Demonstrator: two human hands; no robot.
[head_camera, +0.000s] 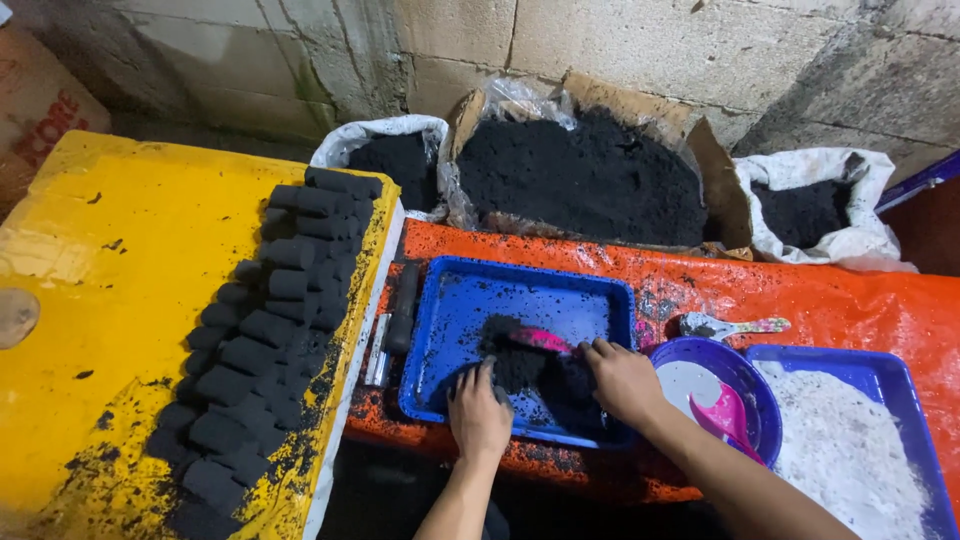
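We are bending over a blue plastic tray on an orange-covered table, both hands working a heap of black charcoal powder piled in the tray's near half. Our left hand is lying flat at the heap's near-left edge, its grip spread, fingers pressing into the powder and pinching nothing that we can make out. Our right hand is coming in from the right, its grip curled over the heap's right flank; whether it is closing on anything we cannot tell. A pink scoop is lying on top of the heap, its long axis running left to right, just beyond the right hand's fingertips and farther from the left hand, so the right hand is the nearer of the two.

Beside the tray on the left, a dark cylinder mould is resting lengthwise, pointing away from us. Left of it, rows of black pressed briquettes are lying on a yellow board. To the right, a purple bowl is holding white powder and a second pink scoop, touching a second blue tray of white powder. A metal spoon is lying just behind the bowl. Behind the table, two white sacks and a lined cardboard box are standing full of more black powder against a concrete block wall.
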